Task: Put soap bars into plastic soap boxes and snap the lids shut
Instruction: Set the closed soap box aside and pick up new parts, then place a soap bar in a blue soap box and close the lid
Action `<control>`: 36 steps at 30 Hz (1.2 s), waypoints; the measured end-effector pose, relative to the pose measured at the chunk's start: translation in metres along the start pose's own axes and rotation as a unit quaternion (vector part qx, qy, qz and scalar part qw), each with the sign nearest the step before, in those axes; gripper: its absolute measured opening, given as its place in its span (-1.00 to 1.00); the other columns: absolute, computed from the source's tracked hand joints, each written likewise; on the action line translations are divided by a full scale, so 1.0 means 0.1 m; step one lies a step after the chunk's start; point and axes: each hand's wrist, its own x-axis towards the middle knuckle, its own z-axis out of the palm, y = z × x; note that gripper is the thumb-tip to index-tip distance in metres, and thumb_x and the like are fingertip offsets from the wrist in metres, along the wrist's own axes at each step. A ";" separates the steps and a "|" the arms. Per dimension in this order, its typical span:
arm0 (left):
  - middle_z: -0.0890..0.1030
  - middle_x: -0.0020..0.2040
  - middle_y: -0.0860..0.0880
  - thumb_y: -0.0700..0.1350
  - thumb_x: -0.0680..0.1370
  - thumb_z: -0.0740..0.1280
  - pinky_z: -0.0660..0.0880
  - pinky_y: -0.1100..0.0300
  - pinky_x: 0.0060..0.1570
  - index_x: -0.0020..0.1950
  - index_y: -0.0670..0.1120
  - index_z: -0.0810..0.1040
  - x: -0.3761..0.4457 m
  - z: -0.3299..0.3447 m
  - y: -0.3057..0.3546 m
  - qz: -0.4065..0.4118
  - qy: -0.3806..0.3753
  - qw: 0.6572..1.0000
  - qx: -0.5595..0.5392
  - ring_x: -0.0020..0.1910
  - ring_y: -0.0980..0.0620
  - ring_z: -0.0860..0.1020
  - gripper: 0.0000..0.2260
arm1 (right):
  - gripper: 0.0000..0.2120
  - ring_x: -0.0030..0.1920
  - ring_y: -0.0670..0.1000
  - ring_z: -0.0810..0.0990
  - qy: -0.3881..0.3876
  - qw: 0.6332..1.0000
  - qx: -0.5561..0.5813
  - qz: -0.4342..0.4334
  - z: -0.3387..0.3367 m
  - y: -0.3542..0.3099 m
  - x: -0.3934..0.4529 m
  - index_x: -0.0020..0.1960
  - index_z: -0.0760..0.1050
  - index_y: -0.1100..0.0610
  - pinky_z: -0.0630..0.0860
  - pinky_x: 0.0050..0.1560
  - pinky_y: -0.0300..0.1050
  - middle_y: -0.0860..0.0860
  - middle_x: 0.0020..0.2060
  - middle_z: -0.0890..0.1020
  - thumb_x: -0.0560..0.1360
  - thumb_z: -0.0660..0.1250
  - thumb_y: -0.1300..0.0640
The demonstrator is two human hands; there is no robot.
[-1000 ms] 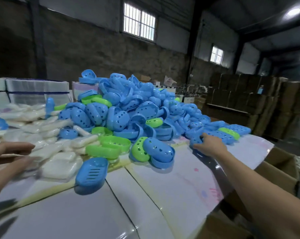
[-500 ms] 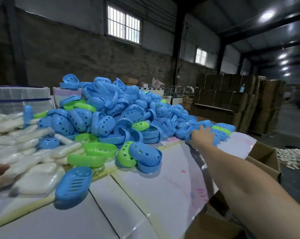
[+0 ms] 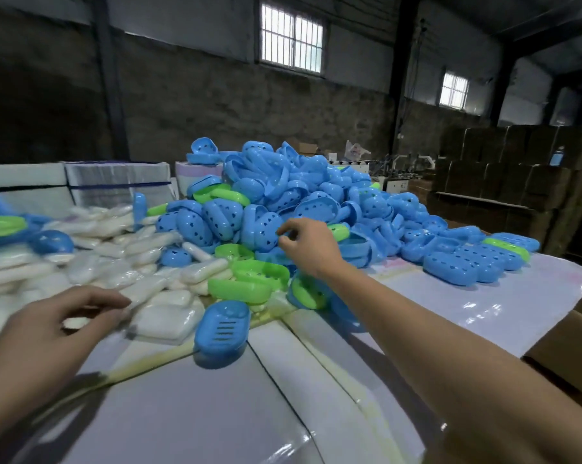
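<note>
A tall heap of bright blue soap boxes (image 3: 293, 199), their lids pierced with small heart-shaped holes, fills the centre. Lime green boxes (image 3: 239, 289) sit among them toward six o'clock of the heap. A single blue tray (image 3: 223, 326) nearest the viewer has a row of dark slots. At nine o'clock lie creamy white soap bars (image 3: 162, 318) in clear glossy wrap. The tabletop (image 3: 189, 413) is glossy pale lavender-white with yellowish seams. Brown cardboard cartons (image 3: 517, 182) stand at three o'clock.

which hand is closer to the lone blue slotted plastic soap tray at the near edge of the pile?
Left. The left hand hovers just left of the blue slotted plastic soap tray; the right hand is farther back.
</note>
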 end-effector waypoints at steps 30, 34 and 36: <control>0.40 0.38 -0.16 -0.11 0.60 0.23 0.34 -0.11 0.29 0.17 -0.06 0.45 0.01 -1.08 -0.31 -0.407 0.007 0.792 0.454 0.39 -0.29 0.30 -0.84 | -0.79 -0.16 -0.10 0.54 -0.200 0.930 0.173 -0.256 1.13 -1.48 -0.73 -0.02 0.68 -0.01 0.46 -0.05 -0.16 -0.12 -0.24 0.64 0.44 0.36 0.23; 0.41 0.35 -0.12 -0.18 0.61 0.23 0.32 -0.14 0.31 0.24 -0.07 0.52 0.03 -1.07 -0.42 -0.381 0.039 0.795 0.471 0.38 -0.26 0.29 -0.78 | -0.79 -0.17 -0.11 0.54 -0.202 0.930 0.180 -0.248 1.13 -1.46 -0.73 -0.03 0.68 -0.01 0.46 -0.08 -0.18 -0.09 -0.25 0.64 0.43 0.37 0.24; 0.40 0.35 -0.11 -0.19 0.63 0.22 0.31 -0.16 0.30 0.23 -0.09 0.55 0.05 -1.06 -0.42 -0.362 0.065 0.802 0.470 0.37 -0.27 0.29 -0.79 | -0.78 -0.16 -0.12 0.54 -0.202 0.931 0.185 -0.243 1.13 -1.46 -0.72 -0.05 0.68 -0.02 0.45 -0.08 -0.21 -0.09 -0.25 0.65 0.42 0.37 0.24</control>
